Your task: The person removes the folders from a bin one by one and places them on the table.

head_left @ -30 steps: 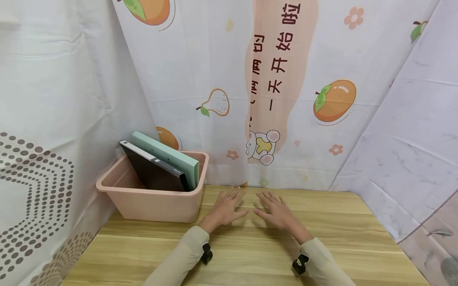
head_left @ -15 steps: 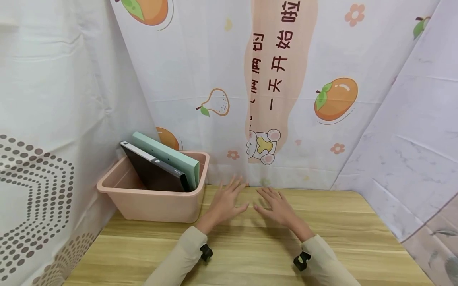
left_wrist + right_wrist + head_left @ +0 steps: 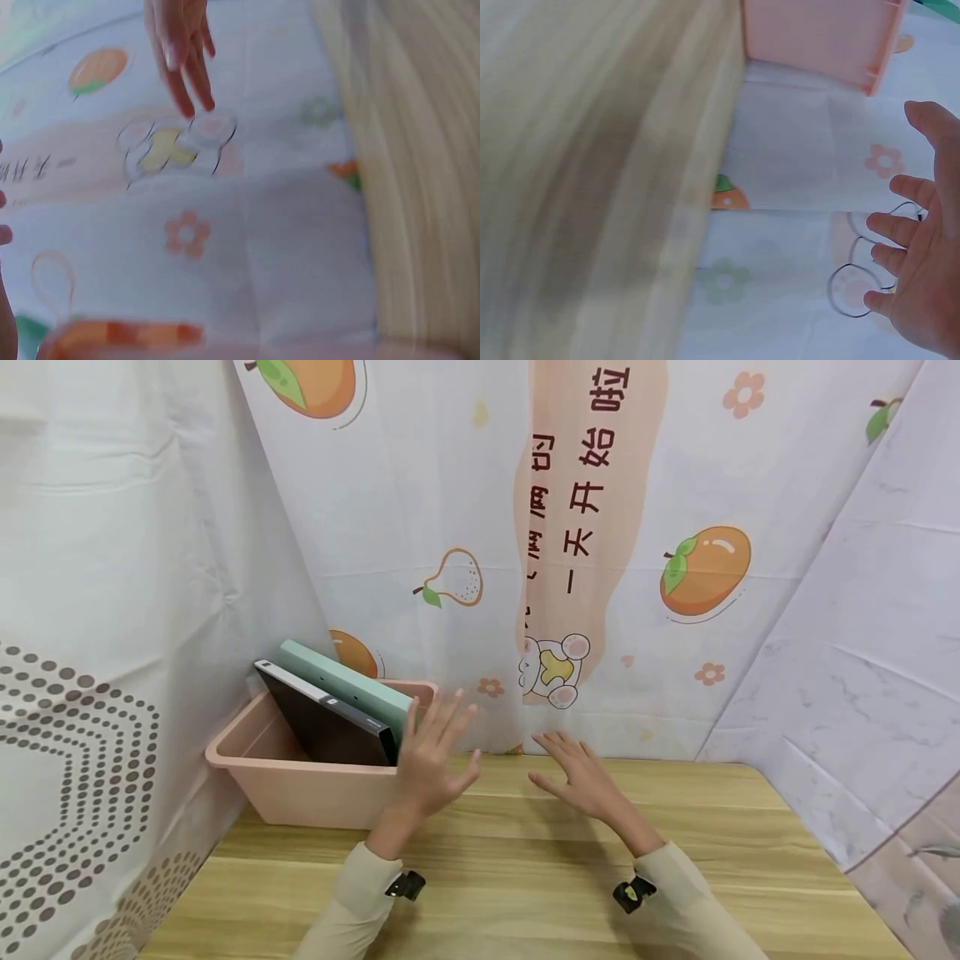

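Observation:
My left hand [image 3: 429, 768] is raised with its fingers spread, overlapping the right end of a pink plastic bin [image 3: 315, 797] in the head view. It holds nothing. Inside the bin a black file folder [image 3: 322, 722] and a mint green file folder [image 3: 348, 683] lean side by side, sticking out above the rim. My right hand [image 3: 587, 783] hovers over the back of the table, fingers extended and holding nothing; the right wrist view shows its palm [image 3: 930, 277]. Only fingers of the left hand show at the left edge of the left wrist view.
The wooden table [image 3: 510, 902] ends at a hanging white curtain [image 3: 420, 485] printed with fruit and lettering. More cloth hangs on the left [image 3: 112, 568] and right [image 3: 847, 652]. A dark camera mount sits on each wrist.
My left hand has risen and moved left from the table's middle toward the bin. The right hand has lifted slightly. The bin and folders have stayed in place.

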`<action>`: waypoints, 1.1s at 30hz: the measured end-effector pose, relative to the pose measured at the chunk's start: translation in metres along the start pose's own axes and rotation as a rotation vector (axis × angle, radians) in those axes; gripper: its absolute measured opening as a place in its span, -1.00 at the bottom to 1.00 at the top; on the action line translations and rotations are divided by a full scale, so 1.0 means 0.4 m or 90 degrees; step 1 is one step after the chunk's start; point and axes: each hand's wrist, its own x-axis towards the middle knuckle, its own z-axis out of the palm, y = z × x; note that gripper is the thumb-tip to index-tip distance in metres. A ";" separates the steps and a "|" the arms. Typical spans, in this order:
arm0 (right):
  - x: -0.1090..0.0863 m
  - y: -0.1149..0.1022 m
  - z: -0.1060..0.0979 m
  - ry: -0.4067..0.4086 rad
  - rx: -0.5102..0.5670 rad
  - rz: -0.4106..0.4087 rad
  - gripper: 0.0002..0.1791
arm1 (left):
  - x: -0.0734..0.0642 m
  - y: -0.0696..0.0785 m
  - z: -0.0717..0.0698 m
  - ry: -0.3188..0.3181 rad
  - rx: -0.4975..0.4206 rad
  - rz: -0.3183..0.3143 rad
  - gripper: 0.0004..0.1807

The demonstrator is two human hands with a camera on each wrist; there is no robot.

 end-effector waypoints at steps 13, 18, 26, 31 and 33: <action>0.090 -0.085 -0.089 0.042 0.022 -0.065 -0.22 | -0.071 -0.144 -0.058 0.268 0.052 0.019 -0.52; 0.120 -0.128 -0.110 0.050 0.034 -0.085 -0.24 | -0.113 -0.184 -0.070 0.265 0.064 0.053 -0.46; 0.153 -0.189 -0.136 0.057 0.061 -0.120 -0.29 | -0.153 -0.215 -0.087 0.273 0.039 0.083 -0.49; 0.175 -0.238 -0.157 0.051 0.086 -0.128 -0.30 | -0.171 -0.232 -0.092 0.247 0.038 0.117 -0.49; 0.188 -0.260 -0.165 0.047 0.104 -0.136 -0.30 | -0.174 -0.239 -0.096 0.218 0.038 0.133 -0.48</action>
